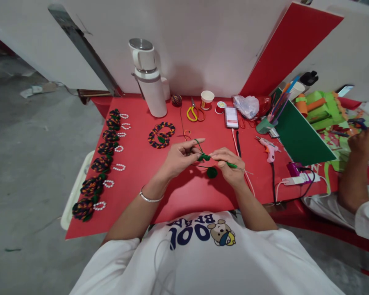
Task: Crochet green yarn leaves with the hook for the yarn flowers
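Observation:
My left hand (182,155) pinches a small piece of green crochet work (204,157), with green yarn looped up over the index finger. In my right hand (230,164) is a crochet hook with a green handle (232,165), its tip at the crochet piece. Just below the hands lies a small ball of green yarn (212,172) on the red table. Beyond my left hand rests a multicoloured braided loop (161,135) with a green leaf shape on it.
Multicoloured yarn pieces (101,164) with bead loops (119,167) line the left edge. Behind stand a white thermos (152,92), scissors (196,114), a paper cup (207,100) and a phone (231,117). Rightward are a pink glue gun (269,148), a power strip (301,179) and another person's hand (365,143).

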